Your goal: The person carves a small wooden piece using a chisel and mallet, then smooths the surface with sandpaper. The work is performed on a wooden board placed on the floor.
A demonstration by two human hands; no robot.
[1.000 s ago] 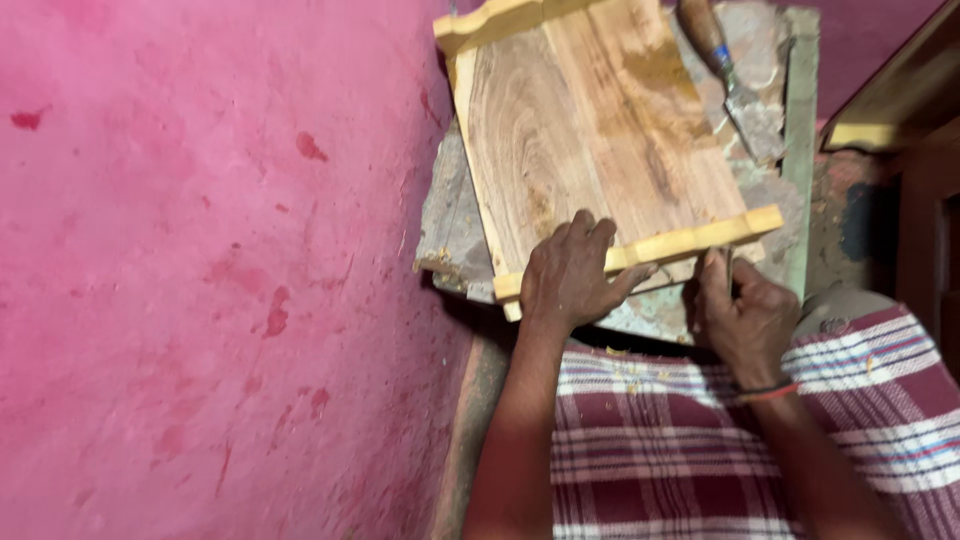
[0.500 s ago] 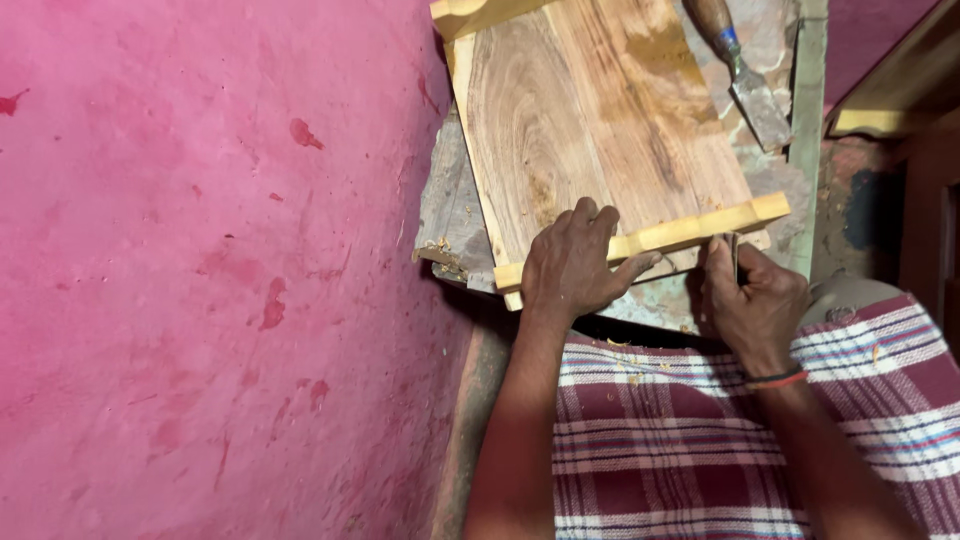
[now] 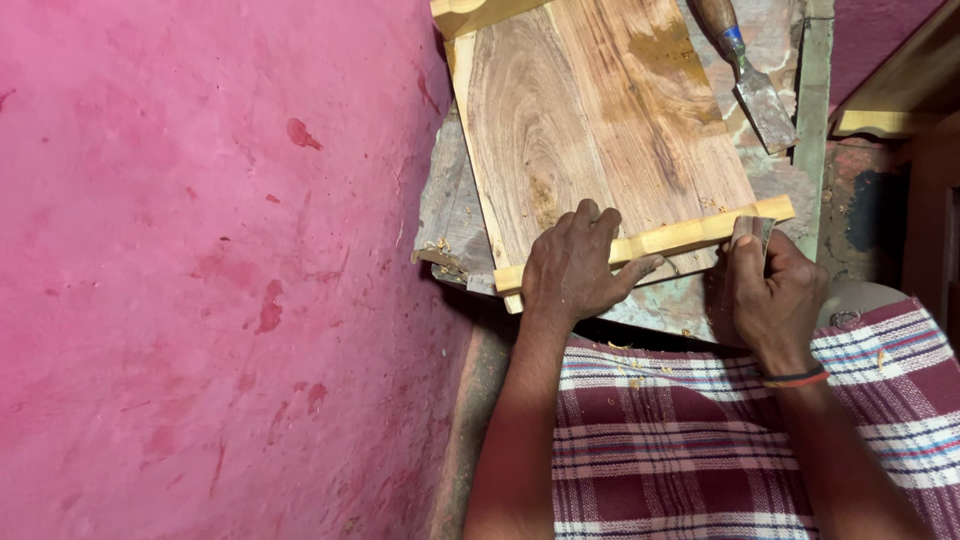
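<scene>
The work in hand looked like smoothing or trimming the pale moulded strip (image 3: 650, 243) fixed along the near edge of a brown wooden panel (image 3: 600, 130). The left hand (image 3: 575, 265) lay flat over the strip near the panel's near-left corner, fingers spread and pressing down, its grip open and closed around nothing. The right hand (image 3: 775, 295) was at the strip's right end, its grip curled tight around a small flat piece (image 3: 752, 232), perhaps a folded abrasive sheet or a scraper; which one could not be told. That piece touched the end of the strip.

Judged from this, the next stroke would call for steady downward pressure from the left hand so the panel did not shift, and for the small piece to follow the strip's rounded profile.

The panel rested on a rough, worn table (image 3: 450, 215) with shavings at its left edge. A chisel (image 3: 745, 75) with a wooden handle lay near the panel's far-right corner, just beside it. A second pale strip (image 3: 480, 12) ran along the far edge. A pink plastered wall (image 3: 200, 270) filled the left side, and a checked cloth (image 3: 700, 440) covered the person's lap.
</scene>
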